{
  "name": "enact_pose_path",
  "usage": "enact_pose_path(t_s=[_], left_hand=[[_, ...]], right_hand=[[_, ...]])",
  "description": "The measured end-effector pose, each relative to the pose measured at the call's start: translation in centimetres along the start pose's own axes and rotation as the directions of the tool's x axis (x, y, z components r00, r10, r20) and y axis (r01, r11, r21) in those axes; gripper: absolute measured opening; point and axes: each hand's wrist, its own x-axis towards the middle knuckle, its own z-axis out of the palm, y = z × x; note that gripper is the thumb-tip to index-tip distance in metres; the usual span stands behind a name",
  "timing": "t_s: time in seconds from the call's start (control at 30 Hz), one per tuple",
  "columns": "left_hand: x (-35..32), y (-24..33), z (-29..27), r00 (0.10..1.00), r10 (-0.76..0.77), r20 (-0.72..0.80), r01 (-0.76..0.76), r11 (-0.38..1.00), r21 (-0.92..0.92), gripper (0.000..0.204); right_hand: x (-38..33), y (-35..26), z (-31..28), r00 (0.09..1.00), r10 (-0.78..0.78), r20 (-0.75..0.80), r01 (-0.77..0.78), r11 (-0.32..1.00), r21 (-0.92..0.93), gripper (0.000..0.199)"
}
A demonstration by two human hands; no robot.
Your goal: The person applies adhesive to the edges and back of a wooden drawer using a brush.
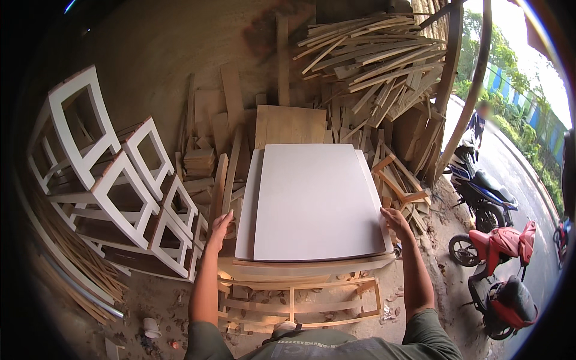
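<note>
A large white rectangular board [315,201] lies flat on top of a second white board [247,210] that juts out along its left side. Both rest on a bare wooden frame [300,300]. My left hand [219,228] reaches toward the left edge of the lower board, fingers spread, touching or just beside it. At the right edge of the top board, my right hand [396,221] rests with its fingers on the rim. Neither hand clearly grips anything.
White-painted wooden frames [114,192] are stacked at the left. Planks and slats [372,60] pile against the wall behind. Motorbikes, blue [483,195] and red [501,270], stand at the right beside a road, where a person [478,123] stands.
</note>
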Motion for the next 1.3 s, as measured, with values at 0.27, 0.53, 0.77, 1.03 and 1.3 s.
enact_pose_path(t_s=[0.27,0.53,0.77,1.03,1.3], left_hand=[[9.4,0.4,4.6,0.983,0.131,0.131,-0.153,0.974,0.169,0.046],[14.1,1.8,8.5,0.999,-0.022,-0.033,0.033,0.931,0.363,0.06],[17.4,-1.2,5.7,0.906,0.402,-0.128,-0.282,0.802,0.527,0.09],[11.8,3.5,8.3,0.913,0.408,-0.016,-0.326,0.752,0.573,0.095],[-4.6,11.3,13.9,0.935,0.333,0.119,-0.334,0.718,0.611,0.084]], right_hand=[[5.7,1.3,1.1,0.999,0.043,-0.03,-0.046,0.994,-0.098,0.051],[11.7,6.4,0.7,0.942,-0.313,-0.123,0.222,0.853,-0.473,0.065],[7.5,-3.6,4.4,0.927,0.151,-0.344,-0.253,0.928,-0.274,0.108],[0.9,-3.9,-1.3,0.877,0.062,-0.476,-0.204,0.946,-0.253,0.095],[-15.7,-2.1,-9.7,0.816,0.094,-0.57,-0.116,0.993,-0.002,0.061]])
